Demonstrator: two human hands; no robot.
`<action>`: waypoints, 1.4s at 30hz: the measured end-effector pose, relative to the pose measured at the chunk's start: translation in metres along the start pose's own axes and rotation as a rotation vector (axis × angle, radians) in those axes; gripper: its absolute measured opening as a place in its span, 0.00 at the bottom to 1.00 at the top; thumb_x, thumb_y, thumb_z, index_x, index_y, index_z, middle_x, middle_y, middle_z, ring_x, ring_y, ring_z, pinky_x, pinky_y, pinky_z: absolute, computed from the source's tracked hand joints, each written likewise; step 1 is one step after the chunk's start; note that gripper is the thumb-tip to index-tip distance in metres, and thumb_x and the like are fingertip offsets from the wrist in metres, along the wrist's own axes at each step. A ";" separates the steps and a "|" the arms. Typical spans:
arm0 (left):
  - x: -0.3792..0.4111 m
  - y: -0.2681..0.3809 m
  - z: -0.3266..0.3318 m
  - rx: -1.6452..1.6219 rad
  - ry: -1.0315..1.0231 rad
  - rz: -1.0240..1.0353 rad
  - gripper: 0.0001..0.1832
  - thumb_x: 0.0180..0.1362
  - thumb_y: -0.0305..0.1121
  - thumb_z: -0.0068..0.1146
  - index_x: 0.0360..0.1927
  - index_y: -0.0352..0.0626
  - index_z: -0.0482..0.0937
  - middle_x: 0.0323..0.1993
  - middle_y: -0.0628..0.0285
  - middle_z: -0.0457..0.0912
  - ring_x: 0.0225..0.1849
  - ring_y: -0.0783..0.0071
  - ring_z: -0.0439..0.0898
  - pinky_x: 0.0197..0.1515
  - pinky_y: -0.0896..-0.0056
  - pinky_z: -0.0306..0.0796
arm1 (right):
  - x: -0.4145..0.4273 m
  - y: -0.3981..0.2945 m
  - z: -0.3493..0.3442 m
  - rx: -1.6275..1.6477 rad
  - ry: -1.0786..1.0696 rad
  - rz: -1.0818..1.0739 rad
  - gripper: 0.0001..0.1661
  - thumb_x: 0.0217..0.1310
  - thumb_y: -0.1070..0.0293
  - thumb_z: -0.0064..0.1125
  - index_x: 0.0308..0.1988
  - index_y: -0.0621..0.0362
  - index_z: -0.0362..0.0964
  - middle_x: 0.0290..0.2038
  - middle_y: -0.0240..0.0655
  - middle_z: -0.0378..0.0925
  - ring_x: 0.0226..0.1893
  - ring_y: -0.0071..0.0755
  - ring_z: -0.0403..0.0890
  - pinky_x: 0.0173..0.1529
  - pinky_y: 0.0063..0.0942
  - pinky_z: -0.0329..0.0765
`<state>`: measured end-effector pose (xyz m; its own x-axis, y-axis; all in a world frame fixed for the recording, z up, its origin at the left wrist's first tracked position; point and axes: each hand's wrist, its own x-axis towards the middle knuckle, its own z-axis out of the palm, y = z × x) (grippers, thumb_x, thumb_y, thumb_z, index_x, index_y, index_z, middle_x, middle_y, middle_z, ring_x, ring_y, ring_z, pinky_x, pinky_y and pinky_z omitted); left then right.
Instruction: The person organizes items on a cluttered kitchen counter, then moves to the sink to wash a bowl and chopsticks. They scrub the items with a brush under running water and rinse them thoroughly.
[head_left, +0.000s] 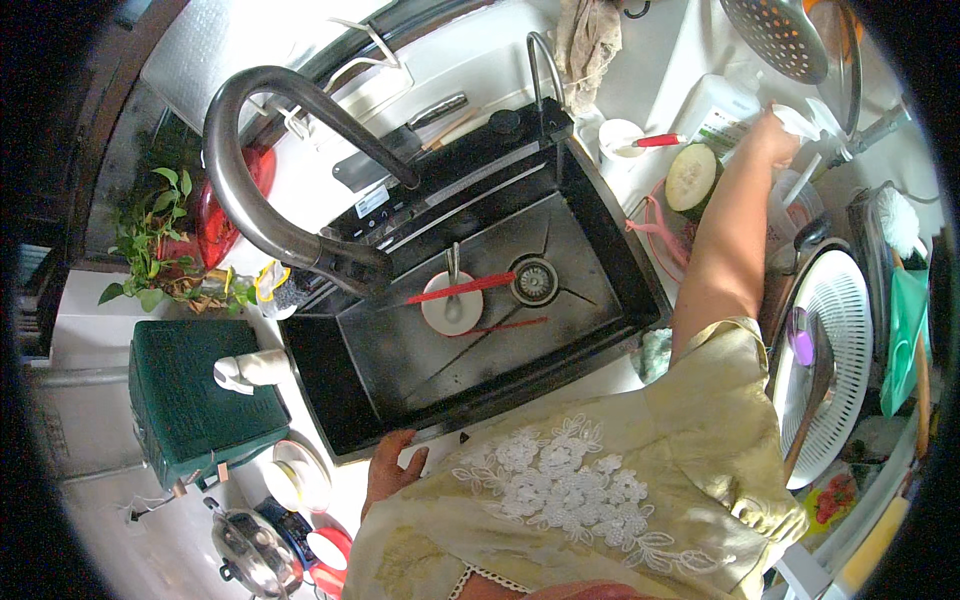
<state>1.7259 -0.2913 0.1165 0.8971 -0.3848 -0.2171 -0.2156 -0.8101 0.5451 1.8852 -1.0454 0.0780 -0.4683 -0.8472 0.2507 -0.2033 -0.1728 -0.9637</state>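
Observation:
My left hand (394, 466) rests at the front edge of the black sink (491, 409), fingers apart and holding nothing visible. My right arm stretches to the back right corner. There my right hand (778, 141) is at a white plastic item (796, 122), beside a large white bottle (716, 109). The fingers are partly hidden, so I cannot tell whether they grip it. In the sink, a small white bowl (469, 319) with a metal spoon (453, 262) stands left of the drain strainer (534, 282). Red chopsticks (480, 286) lie across the bowl; another red stick (517, 325) lies beside it.
A dark curved faucet (225, 172) arches over the sink's left side. Behind lies a cleaver (375, 161). A cut melon (691, 178) sits under my right forearm, near a white cup (619, 139). A white colander (847, 337) stands right; a green box (199, 390) stands left.

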 end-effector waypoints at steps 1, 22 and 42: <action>0.000 -0.002 0.001 -0.005 0.002 0.010 0.17 0.48 0.32 0.63 0.41 0.38 0.75 0.37 0.53 0.77 0.38 0.59 0.77 0.41 0.65 0.72 | 0.003 0.006 0.005 0.083 -0.028 0.046 0.17 0.40 0.67 0.68 0.33 0.64 0.77 0.32 0.39 0.80 0.30 0.38 0.78 0.36 0.32 0.74; -0.008 -0.001 0.003 0.052 0.027 0.013 0.19 0.51 0.36 0.61 0.44 0.39 0.74 0.40 0.49 0.76 0.43 0.53 0.76 0.45 0.62 0.71 | -0.014 0.005 -0.019 -1.167 -0.588 -0.577 0.14 0.52 0.60 0.54 0.39 0.51 0.77 0.38 0.32 0.80 0.36 0.33 0.80 0.35 0.31 0.75; -0.085 -0.029 0.002 -0.027 0.338 0.033 0.17 0.52 0.37 0.57 0.42 0.37 0.74 0.40 0.50 0.76 0.41 0.53 0.76 0.43 0.60 0.71 | -0.043 0.005 0.029 -0.030 0.131 -0.092 0.30 0.36 0.64 0.59 0.44 0.56 0.61 0.47 0.48 0.59 0.43 0.44 0.63 0.47 0.41 0.64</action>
<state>1.6552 -0.2365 0.1174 0.9677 -0.2392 0.0792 -0.2408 -0.7859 0.5695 1.9295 -1.0246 0.0598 -0.5540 -0.7557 0.3494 -0.2750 -0.2299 -0.9335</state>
